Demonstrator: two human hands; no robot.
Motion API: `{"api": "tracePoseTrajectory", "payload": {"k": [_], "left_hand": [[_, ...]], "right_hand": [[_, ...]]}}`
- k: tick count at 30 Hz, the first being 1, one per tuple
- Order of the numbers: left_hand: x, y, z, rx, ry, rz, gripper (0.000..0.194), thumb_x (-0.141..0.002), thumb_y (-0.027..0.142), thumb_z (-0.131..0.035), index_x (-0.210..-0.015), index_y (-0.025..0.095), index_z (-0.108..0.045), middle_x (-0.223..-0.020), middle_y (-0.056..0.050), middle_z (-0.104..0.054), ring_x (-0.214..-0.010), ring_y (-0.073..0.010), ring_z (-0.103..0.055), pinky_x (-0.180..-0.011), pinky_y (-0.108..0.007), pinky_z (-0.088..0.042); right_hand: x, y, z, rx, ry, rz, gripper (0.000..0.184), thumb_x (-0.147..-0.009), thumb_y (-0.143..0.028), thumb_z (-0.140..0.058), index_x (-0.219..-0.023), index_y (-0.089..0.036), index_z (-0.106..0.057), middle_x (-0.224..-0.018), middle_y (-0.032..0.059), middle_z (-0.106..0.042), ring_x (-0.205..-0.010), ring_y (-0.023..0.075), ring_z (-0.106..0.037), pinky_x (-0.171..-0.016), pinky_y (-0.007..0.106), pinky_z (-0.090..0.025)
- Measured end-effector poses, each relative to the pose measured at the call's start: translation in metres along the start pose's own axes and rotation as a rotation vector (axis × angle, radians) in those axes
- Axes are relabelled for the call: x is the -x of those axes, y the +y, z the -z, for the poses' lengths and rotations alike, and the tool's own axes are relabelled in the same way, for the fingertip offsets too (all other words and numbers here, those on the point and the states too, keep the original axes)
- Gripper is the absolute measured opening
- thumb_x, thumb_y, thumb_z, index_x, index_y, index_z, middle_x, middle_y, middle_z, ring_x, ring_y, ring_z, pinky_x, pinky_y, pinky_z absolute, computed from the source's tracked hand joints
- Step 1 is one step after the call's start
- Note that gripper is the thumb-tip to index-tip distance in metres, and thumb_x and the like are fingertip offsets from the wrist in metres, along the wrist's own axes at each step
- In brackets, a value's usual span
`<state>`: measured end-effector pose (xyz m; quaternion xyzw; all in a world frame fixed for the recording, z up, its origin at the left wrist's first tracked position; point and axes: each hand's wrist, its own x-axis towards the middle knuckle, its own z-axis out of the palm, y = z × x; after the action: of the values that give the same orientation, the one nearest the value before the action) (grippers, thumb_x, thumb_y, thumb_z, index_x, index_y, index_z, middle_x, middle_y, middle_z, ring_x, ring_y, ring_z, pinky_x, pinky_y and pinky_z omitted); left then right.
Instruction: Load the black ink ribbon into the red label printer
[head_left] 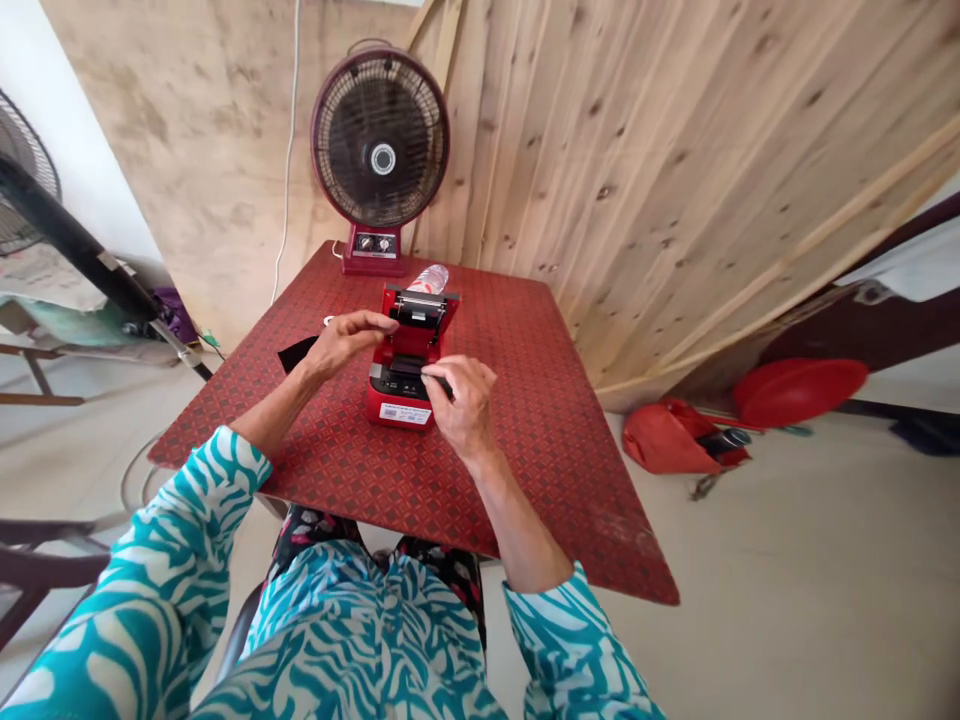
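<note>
A small red and black label printer (405, 400) stands on the table with its lid (420, 305) raised. A white sticker with print on it is on its front. At the lid's left edge are the fingertips of my left hand (345, 340), with thumb and fingers drawn together on it. My right hand (465, 400) is at the printer's right front, closed in a pinch on a thin dark piece (444, 384). Most of that piece is hidden by my fingers, so its kind cannot be made out.
Behind the printer lies a clear plastic bottle (430, 279). A maroon fan (381, 150) stands at the back of the red patterned table (525, 400). Left of the printer are a black flat piece (297, 353) and a small white ring. A red bag (667, 437) lies on the floor to the right.
</note>
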<state>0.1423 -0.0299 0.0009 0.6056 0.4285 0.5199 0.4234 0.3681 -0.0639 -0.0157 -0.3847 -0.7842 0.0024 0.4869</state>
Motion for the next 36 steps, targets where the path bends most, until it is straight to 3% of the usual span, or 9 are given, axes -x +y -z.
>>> {"api": "tracePoseTrajectory", "payload": {"k": [3, 6, 10, 16, 20, 26, 31, 36], "left_hand": [[0.013, -0.017, -0.004, 0.096, 0.321, -0.064, 0.031, -0.079, 0.042, -0.075, -0.102, 0.021, -0.077, -0.110, -0.009, -0.078, -0.104, -0.0240, -0.071, -0.099, -0.039, -0.053], [0.019, -0.029, -0.011, 0.062, 0.405, -0.116, 0.041, -0.082, 0.049, -0.074, -0.112, 0.021, -0.074, -0.122, -0.010, -0.075, -0.117, -0.0269, -0.068, -0.106, -0.043, -0.050], [0.014, -0.029, -0.015, -0.001, 0.353, -0.165, 0.058, -0.087, 0.060, -0.067, -0.130, 0.022, -0.065, -0.145, -0.013, -0.062, -0.139, -0.0307, -0.054, -0.118, -0.046, -0.040], [-0.006, -0.021, -0.016, -0.033, 0.247, -0.159, 0.071, -0.093, 0.066, -0.054, -0.149, 0.022, -0.048, -0.160, -0.013, -0.046, -0.150, -0.0307, -0.040, -0.122, -0.045, -0.034], [-0.014, -0.017, -0.016, -0.059, 0.205, -0.143, 0.069, -0.094, 0.066, -0.050, -0.145, 0.020, -0.051, -0.154, -0.014, -0.053, -0.146, -0.0310, -0.046, -0.118, -0.045, -0.039], [-0.003, -0.010, -0.013, -0.067, 0.260, -0.141, 0.065, -0.094, 0.066, -0.049, -0.136, 0.018, -0.057, -0.133, -0.014, -0.068, -0.127, -0.0272, -0.061, -0.111, -0.042, -0.045], [0.015, -0.020, -0.010, -0.083, 0.185, -0.117, 0.065, -0.082, 0.057, -0.071, -0.131, 0.017, -0.058, -0.104, -0.010, -0.073, -0.103, -0.0234, -0.068, -0.097, -0.039, -0.052], [0.018, -0.032, -0.011, -0.097, 0.169, -0.130, 0.065, -0.077, 0.044, -0.074, -0.136, 0.020, -0.057, -0.119, -0.011, -0.070, -0.119, -0.0264, -0.064, -0.106, -0.043, -0.048]], "right_hand": [[0.015, -0.006, 0.008, 0.060, 0.038, 0.100, 0.010, -0.096, -0.024, -0.062, -0.090, -0.025, -0.069, -0.088, -0.0002, -0.073, -0.087, 0.0168, -0.066, -0.090, 0.036, -0.040], [0.024, -0.010, 0.013, 0.100, 0.057, 0.177, 0.009, -0.096, -0.023, -0.061, -0.091, -0.025, -0.069, -0.087, -0.0005, -0.071, -0.086, 0.0159, -0.064, -0.090, 0.036, -0.039], [0.033, -0.011, 0.013, 0.125, 0.041, 0.226, 0.013, -0.097, -0.022, -0.059, -0.091, -0.026, -0.070, -0.086, -0.0002, -0.071, -0.089, 0.0166, -0.063, -0.092, 0.038, -0.037], [0.047, -0.004, 0.005, 0.056, -0.074, 0.079, 0.022, -0.096, -0.026, -0.055, -0.088, -0.034, -0.074, -0.090, 0.0012, -0.072, -0.097, 0.0212, -0.064, -0.099, 0.046, -0.035], [0.053, 0.000, 0.001, 0.039, -0.053, 0.073, 0.023, -0.095, -0.026, -0.055, -0.088, -0.035, -0.076, -0.093, 0.0019, -0.072, -0.101, 0.0219, -0.064, -0.102, 0.047, -0.036], [0.059, 0.006, 0.000, 0.102, 0.023, 0.153, 0.021, -0.093, -0.026, -0.059, -0.087, -0.036, -0.076, -0.094, 0.0019, -0.073, -0.100, 0.0222, -0.065, -0.097, 0.046, -0.041], [0.062, 0.009, -0.001, 0.034, 0.055, 0.169, 0.020, -0.091, -0.021, -0.062, -0.092, -0.037, -0.075, -0.099, 0.0015, -0.073, -0.103, 0.0222, -0.065, -0.097, 0.046, -0.040], [0.064, 0.007, 0.004, 0.016, 0.024, 0.139, 0.015, -0.090, -0.026, -0.063, -0.091, -0.035, -0.075, -0.097, 0.0025, -0.072, -0.102, 0.0232, -0.065, -0.097, 0.046, -0.042]]}}
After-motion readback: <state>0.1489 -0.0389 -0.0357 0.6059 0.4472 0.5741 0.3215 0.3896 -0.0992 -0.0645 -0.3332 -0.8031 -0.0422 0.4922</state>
